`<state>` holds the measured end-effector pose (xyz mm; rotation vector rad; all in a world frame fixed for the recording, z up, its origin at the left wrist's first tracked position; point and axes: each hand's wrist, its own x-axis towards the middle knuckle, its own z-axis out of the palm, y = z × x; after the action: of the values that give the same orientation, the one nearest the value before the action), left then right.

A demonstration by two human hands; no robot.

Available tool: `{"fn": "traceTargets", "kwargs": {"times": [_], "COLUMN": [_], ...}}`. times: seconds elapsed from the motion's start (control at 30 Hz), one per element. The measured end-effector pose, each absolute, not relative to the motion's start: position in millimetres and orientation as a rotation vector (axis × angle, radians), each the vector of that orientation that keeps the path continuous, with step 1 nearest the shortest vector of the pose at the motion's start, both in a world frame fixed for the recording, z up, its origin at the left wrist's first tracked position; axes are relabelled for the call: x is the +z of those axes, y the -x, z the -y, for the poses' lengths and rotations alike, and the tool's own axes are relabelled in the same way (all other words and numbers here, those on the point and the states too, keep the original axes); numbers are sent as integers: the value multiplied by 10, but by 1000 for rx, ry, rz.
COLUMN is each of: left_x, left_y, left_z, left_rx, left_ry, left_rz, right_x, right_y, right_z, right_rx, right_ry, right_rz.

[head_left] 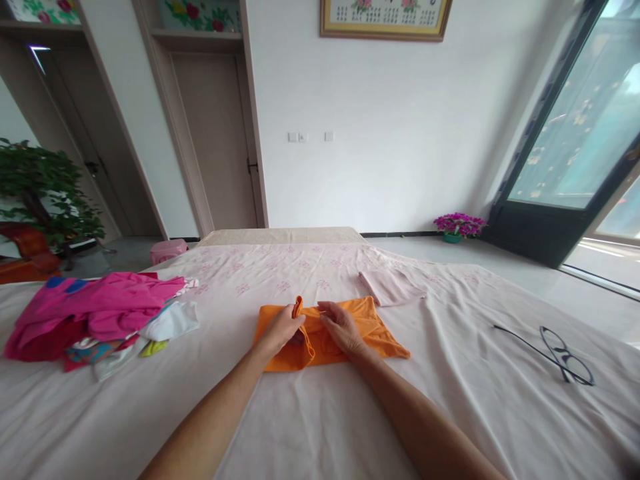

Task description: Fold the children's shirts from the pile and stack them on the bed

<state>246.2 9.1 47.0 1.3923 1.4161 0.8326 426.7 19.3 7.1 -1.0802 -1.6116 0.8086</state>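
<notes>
At the left edge of the frame, a leafy plant [43, 190] stands beyond the bed, off the surface where the hands are. Below it, in the lower left, a heap of clothes [107, 307] lies loosely piled, bright pink on top with white, red and yellow-green showing underneath; it sits well apart from the hands, which perhaps leaves them room to move. Just below the middle of the frame, the left hand [284, 328] pinches a narrow, upright fold of the orange garment [380, 337] between thumb and fingers, seemingly to lift that edge off the layer beneath. The garment lies on the pale bed sheet [300, 427], centred in front of the person, probably because both arms reach there evenly. The right hand [343, 328] rests over its middle with fingers loosely curved, maybe to steady the cloth; whether it grips any fabric I cannot tell. Just beyond the garment, right of centre, a pale pink cloth [393, 288] lies flat on the sheet. At the right of the frame, a pair of glasses [569, 362] lies with one arm stretched out, well apart from the orange fabric, likely where handling would not disturb it
</notes>
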Motion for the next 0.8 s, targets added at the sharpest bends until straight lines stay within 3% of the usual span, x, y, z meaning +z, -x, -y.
{"fn": "traceTargets", "kwargs": {"times": [0.13,0.27,0.47,0.63,0.8], "left_x": [446,437,279,44,-62], "left_y": [-2398,-2142,-1882,-1851,-1726], "left_z": [-39,-21,3,3,-126], "left_rx": [880,1031,700,513,869], "left_ry": [-1474,-1936,-2493,-2471,-2126], "left_rz": [-1369,-1563,-1769,-1850,-1840], "right_x": [60,152,284,169,116], "right_y": [-4262,-4260,-4209,-4158,-4164], "right_z": [-178,-111,17,3,-28], "right_rx": [810,630,172,76,45], "right_ry": [1074,1129,1130,1210,1254], "right_rz": [1646,1789,2338,2565,2586]}}
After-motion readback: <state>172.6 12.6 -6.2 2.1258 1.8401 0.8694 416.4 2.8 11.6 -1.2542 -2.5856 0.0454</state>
